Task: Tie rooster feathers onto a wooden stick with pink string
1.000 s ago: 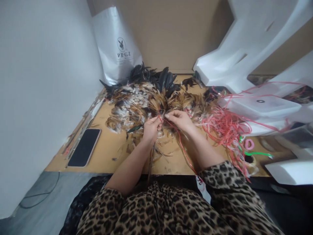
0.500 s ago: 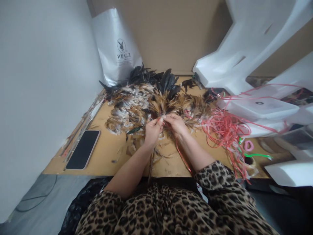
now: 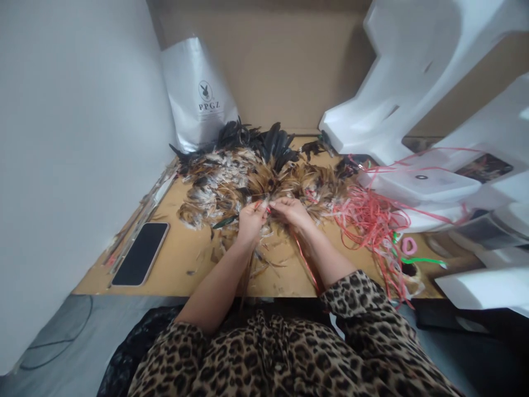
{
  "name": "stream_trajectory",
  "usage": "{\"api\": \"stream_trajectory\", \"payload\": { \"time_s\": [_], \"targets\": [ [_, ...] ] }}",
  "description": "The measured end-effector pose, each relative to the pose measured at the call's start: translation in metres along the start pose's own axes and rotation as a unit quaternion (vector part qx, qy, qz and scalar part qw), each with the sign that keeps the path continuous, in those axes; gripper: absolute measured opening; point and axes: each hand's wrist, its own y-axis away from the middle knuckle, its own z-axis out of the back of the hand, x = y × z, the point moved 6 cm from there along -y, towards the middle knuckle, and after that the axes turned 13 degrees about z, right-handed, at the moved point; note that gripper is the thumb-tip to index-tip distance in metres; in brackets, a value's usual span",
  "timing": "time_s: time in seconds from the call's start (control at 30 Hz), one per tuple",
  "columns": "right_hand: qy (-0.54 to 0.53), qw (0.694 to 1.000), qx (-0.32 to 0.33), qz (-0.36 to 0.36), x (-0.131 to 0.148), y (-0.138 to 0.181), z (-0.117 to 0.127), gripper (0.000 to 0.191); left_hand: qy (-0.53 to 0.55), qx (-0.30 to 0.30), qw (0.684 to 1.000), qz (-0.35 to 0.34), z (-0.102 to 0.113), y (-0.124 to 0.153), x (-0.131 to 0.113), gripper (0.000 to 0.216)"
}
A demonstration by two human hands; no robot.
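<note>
My left hand (image 3: 252, 221) is closed in a pinch, its thumb and forefinger at a bit of red ribbon (image 3: 305, 258). Close beside it, my right hand (image 3: 292, 213) pinches the same ribbon, and the fingertips of both nearly meet. From under my right hand the ribbon trails down to the table's front edge. Just beyond my fingers lie brown feathers (image 3: 264, 177), with long black feathers (image 3: 274, 144) behind them. What exactly sits between the fingertips is small and partly hidden.
A phone (image 3: 141, 253) lies at the left. At the right are a tangle of red ribbon (image 3: 367, 215), a pink ring (image 3: 409, 246), a green strip (image 3: 424, 261) and white plastic containers (image 3: 430, 179). A silver bag (image 3: 196, 116) stands at the back by the wall.
My hands have shifted slightly left and down in view, and their fingertips have come a little apart. The camera has tilted and turned slightly; the surrounding things otherwise look the same.
</note>
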Motion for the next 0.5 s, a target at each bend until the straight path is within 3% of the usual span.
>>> {"api": "stream_trajectory", "payload": {
  "time_s": [0.13,0.3,0.5],
  "targets": [
    [0.065,0.996,-0.004,0.06,0.01,0.0,0.002,0.031,-0.056,-0.011,0.998,-0.007,-0.002,0.001,-0.001,0.027],
    [0.123,0.98,-0.03,0.153,0.033,0.015,-0.004,0.02,-0.116,0.004,0.991,-0.074,-0.006,0.017,-0.017,0.024],
    [0.094,0.982,-0.059,0.151,0.028,0.026,-0.007,0.021,-0.142,-0.021,0.985,-0.093,-0.004,0.029,-0.02,0.022]
  ]
}}
